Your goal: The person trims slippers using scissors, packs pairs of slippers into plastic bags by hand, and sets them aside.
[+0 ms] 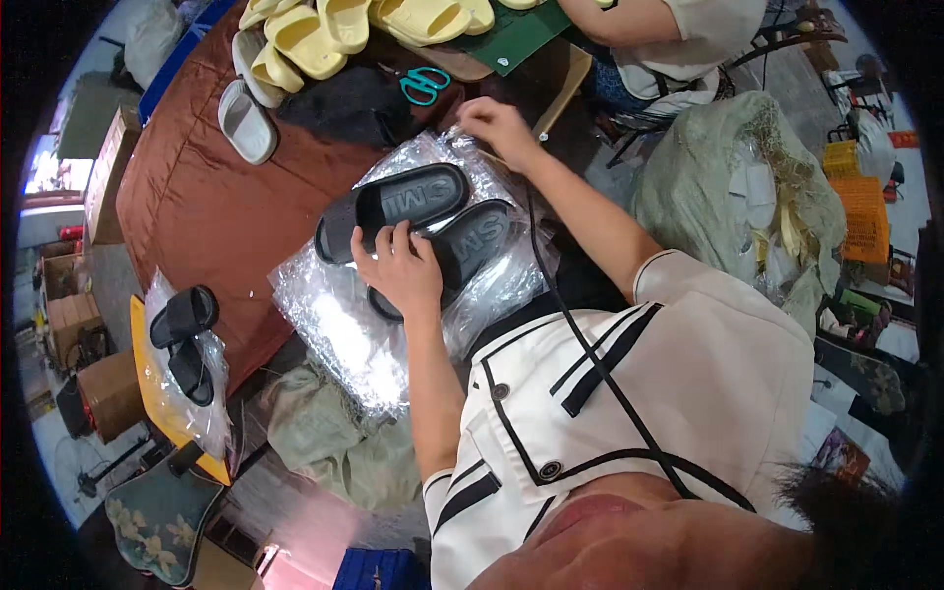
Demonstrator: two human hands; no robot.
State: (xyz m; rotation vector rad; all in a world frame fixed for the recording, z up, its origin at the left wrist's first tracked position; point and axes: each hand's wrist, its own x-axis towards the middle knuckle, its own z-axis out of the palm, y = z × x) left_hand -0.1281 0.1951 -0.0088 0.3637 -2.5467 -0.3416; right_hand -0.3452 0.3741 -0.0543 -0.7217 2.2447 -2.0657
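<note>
A pair of black slide slippers (418, 197) lies side by side, soles down, on a stack of clear plastic bags (334, 324) in front of my body. My left hand (398, 270) rests on the slippers with its fingers spread across the strap and edge of the nearer one. Farther off, at the far corner of the bags, my right hand (500, 133) is closed, fingers curled in a pinch at the clear plastic. Its fingertips are small, and the plastic there is crumpled.
Pale yellow slippers (305, 41) and a grey-white slipper (248, 123) lie on the brown-covered table (187, 177). Teal-handled scissors (425, 87) rest by black cloth. Bagged black slippers (187, 344) are at left. A large woven sack (688, 177) stands right; another person (639, 25) sits opposite.
</note>
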